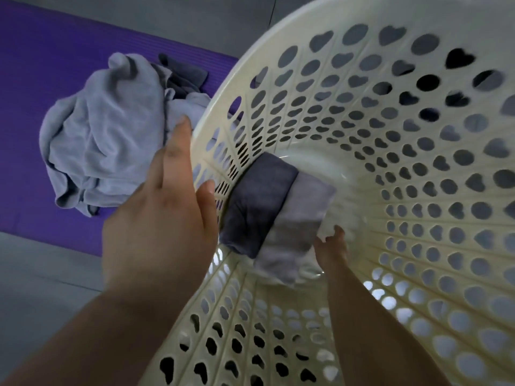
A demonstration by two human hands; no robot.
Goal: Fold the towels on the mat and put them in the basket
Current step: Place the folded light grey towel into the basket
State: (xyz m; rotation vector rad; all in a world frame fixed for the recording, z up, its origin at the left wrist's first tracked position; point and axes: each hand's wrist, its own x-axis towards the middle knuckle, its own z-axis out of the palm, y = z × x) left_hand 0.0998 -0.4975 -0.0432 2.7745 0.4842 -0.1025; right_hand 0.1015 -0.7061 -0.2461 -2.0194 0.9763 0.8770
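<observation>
Presently logged, nearest first: left hand [158, 218], outside the basket [418, 274] at its near rim, straight fingers laid along the outer wall and thumb hooked over to the inside, so the rim is held between them; by judgement it steadies the basket, whose mouth faces the camera. Right hand [331, 246], reached deep inside to the basket floor, fingertips at the near corner of the pale lilac folded towel [295, 227]; blur hides whether they pinch it or merely touch it, so its grip cannot be told. Dark grey folded towel [259, 207], on the basket floor against the left wall, touching the pale one along a long edge. Both are oblong packets lying parallel, long axes running from lower left to upper right in the view, one short end toward the near wall. Step in hand, by judgement: setting a folded towel into the basket, two now inside. Beyond the rim: heap of unfolded towels [106, 140], light blue-grey cloth over a darker piece, crumpled on the purple mat [41, 65], which lies on a grey floor [41, 288]. Next move likely calls for drawing the right hand out without dragging the packet open, then taking one towel from the heap and spreading it flat on the mat to fold
</observation>
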